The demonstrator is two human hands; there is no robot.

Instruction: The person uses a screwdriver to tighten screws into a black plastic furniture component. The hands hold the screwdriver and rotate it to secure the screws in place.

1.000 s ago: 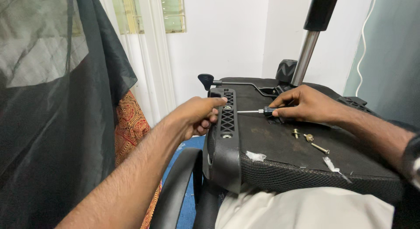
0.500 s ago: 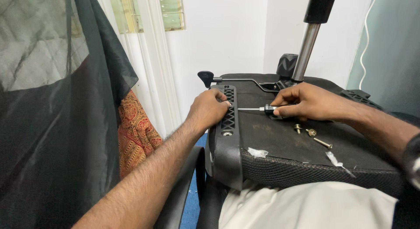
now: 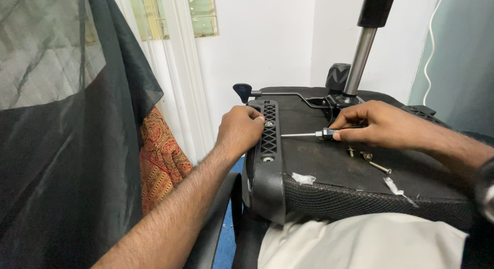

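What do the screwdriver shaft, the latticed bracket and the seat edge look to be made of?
Screwdriver shaft: bright metal, thin with a silvery sheen. Latticed bracket: probably moulded black plastic, matte with crisp diamond cut-outs. Seat edge: black woven mesh fabric, open-weave texture visible.

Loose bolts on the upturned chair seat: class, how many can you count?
3: one bolt just below the right hand, a second bolt beside it, and a longer bolt nearer the camera. Others may be hidden under the hand.
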